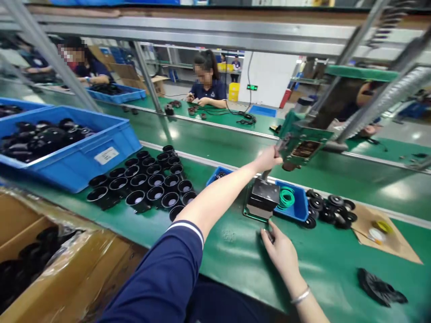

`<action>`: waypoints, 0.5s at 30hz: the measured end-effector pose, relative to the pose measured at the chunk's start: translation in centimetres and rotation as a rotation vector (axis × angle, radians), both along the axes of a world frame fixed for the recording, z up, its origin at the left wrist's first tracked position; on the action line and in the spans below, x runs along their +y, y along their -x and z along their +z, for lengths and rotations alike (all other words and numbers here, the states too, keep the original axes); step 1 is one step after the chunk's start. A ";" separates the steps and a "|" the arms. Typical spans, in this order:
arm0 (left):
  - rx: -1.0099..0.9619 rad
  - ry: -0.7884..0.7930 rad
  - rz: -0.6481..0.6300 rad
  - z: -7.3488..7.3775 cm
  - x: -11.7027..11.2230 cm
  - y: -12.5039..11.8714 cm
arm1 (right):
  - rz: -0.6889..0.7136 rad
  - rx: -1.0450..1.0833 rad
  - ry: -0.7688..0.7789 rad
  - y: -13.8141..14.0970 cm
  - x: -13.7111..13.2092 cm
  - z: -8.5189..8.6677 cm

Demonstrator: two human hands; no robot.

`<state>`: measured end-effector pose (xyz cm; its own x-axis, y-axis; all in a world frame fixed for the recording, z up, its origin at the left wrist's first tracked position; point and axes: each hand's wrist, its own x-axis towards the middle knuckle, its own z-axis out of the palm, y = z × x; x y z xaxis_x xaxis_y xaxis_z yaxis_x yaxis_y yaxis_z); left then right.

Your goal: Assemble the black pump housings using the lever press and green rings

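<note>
Blue plastic makes up the crate (111,143) on the left, heaped with dark parts, and to its right black cups (155,194) stand mouth-up in rows on the green desk (232,255). Next comes a black block (265,193) on a base plate; it looks like solid metal, so it should be heavy and unyielding, better left seated than lifted. Above it the left hand (268,159) seems closed around a grey handle (283,142) beside the green machine head (305,146); the handle looks rigid, and a full wrap near its end would likely give the firmest hold. Just in front of the block, low over the desk, a small dark piece (270,235) sits pinched between the thumb and fingers of the right hand (283,251). Much of it is covered, so its shape is unclear; I judge it light and stiff, perhaps smooth enough to slip, and best held by its outer edges with fingertips clear of the block. Farther right, soft-looking green rings (286,198) lie in a blue tray (292,216), then black discs (316,205) and a cardboard sheet (399,244).
</note>
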<state>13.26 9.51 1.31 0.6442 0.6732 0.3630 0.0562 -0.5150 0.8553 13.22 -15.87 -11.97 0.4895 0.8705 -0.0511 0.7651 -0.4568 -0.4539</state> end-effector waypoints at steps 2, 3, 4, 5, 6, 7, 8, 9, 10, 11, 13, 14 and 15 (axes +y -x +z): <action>0.024 0.005 0.038 -0.5 0.4 0.2 | 0.007 -0.087 0.048 0.2 0.1 -0.4; 0.033 0.005 0.048 -0.7 0.5 0.4 | 0.014 -0.127 0.065 0.1 0.0 -0.6; 0.041 0.004 0.054 -0.9 0.7 0.7 | 0.026 -0.158 0.075 0.0 0.0 -0.9; 0.048 0.000 0.056 -1.1 0.8 0.9 | 0.042 -0.179 0.075 -0.2 0.1 -1.1; 0.055 -0.006 0.055 -1.2 0.9 1.1 | 0.060 -0.195 0.067 -0.2 0.2 -1.3; 0.062 -0.012 0.053 -1.2 1.0 1.2 | 0.077 -0.211 0.053 -0.3 0.4 -1.5; 0.071 -0.018 0.051 -1.2 1.2 1.2 | 0.096 -0.229 0.034 -0.2 0.6 -1.6; 0.080 -0.024 0.049 -1.1 1.3 1.2 | 0.112 -0.248 0.016 -0.1 0.9 -1.5; 0.087 -0.030 0.046 -1.0 1.4 1.1 | 0.122 -0.270 0.000 0.1 1.2 -1.4; 0.093 -0.037 0.042 -0.9 1.4 1.1 | 0.130 -0.290 -0.009 0.3 1.4 -1.2; 0.103 -0.056 0.026 -0.4 1.4 1.1 | 0.138 -0.317 -0.010 0.8 1.8 -0.7; 0.108 -0.068 0.011 -0.1 1.3 1.2 | 0.139 -0.318 -0.006 1.0 1.8 -0.4; 0.117 -0.082 -0.011 0.2 1.1 1.5 | 0.141 -0.310 -0.004 1.2 1.8 -0.1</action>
